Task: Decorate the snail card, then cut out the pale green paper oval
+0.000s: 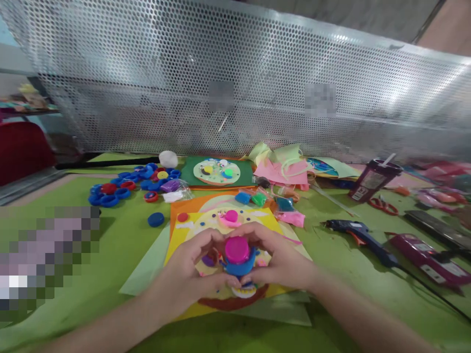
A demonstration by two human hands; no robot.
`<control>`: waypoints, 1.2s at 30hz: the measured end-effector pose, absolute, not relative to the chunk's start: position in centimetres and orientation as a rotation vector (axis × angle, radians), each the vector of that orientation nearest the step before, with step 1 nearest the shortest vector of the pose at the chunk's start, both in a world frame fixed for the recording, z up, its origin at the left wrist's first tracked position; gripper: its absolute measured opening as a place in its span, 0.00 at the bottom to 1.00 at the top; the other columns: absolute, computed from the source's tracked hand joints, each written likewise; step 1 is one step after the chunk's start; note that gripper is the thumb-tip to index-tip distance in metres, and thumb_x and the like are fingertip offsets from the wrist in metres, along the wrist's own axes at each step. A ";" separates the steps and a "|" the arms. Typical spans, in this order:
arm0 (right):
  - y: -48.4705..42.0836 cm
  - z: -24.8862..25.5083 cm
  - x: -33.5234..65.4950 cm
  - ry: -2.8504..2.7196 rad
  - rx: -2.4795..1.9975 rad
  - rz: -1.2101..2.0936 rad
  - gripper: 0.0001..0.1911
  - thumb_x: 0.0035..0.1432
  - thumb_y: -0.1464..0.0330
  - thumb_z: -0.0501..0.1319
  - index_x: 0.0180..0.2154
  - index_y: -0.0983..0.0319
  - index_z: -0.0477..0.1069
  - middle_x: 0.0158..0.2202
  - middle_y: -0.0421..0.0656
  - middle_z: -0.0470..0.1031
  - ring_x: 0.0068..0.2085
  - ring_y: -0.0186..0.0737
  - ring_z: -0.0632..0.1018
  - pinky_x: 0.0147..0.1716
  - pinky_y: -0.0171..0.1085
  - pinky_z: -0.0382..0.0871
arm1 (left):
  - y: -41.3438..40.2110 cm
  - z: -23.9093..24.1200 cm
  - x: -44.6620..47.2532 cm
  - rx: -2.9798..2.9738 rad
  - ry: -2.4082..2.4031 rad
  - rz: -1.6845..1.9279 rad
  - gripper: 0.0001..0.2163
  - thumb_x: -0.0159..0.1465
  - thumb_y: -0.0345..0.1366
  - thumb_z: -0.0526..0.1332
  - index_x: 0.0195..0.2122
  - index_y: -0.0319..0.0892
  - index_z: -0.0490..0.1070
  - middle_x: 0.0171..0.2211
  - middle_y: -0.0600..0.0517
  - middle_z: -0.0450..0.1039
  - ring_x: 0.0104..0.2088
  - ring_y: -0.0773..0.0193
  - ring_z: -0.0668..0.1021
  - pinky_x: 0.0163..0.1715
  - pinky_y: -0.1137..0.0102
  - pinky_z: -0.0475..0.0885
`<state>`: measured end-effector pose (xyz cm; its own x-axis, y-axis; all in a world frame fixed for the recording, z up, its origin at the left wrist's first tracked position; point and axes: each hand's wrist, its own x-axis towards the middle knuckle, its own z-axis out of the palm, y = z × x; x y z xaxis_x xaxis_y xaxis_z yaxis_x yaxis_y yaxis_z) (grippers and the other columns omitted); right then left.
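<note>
Between both hands, over a bright yellow paper sheet [177,240]: a round magenta plastic cap [237,250] above a curved blue piece [239,267].
Left hand [187,267] and right hand [281,255], equally near, clasp the pair from either side, thumbs on the near side; the cap shows no long axis. Room extends left over the green tabletop [121,238].

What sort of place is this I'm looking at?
Likely a craft workspace, perhaps a workshop or classroom: there's a dark blue plastic glue gun, a clear packet of green clay-like material, and a yellow paper collage with colourful shapes.
</note>
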<state>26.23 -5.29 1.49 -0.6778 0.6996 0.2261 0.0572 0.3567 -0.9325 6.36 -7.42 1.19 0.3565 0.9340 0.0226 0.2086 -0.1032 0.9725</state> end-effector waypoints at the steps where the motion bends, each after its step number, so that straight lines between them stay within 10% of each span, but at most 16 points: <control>1: -5.2 1.5 26.3 -2.010 -0.648 1.334 0.26 0.47 0.73 0.66 0.48 0.59 0.61 0.41 0.42 0.69 0.41 0.37 0.72 0.38 0.35 0.69 | -7.4 1.1 6.3 1.576 1.049 0.871 0.14 0.47 0.38 0.70 0.33 0.48 0.68 0.31 0.57 0.70 0.35 0.61 0.71 0.34 0.70 0.65; 36: -4.4 1.5 26.3 -1.959 -0.588 1.271 0.20 0.52 0.74 0.61 0.45 0.58 0.59 0.41 0.41 0.64 0.41 0.34 0.71 0.39 0.34 0.67 | -6.4 1.0 6.3 1.513 1.203 0.846 0.19 0.51 0.41 0.63 0.45 0.47 0.64 0.27 0.57 0.75 0.31 0.63 0.77 0.33 0.72 0.71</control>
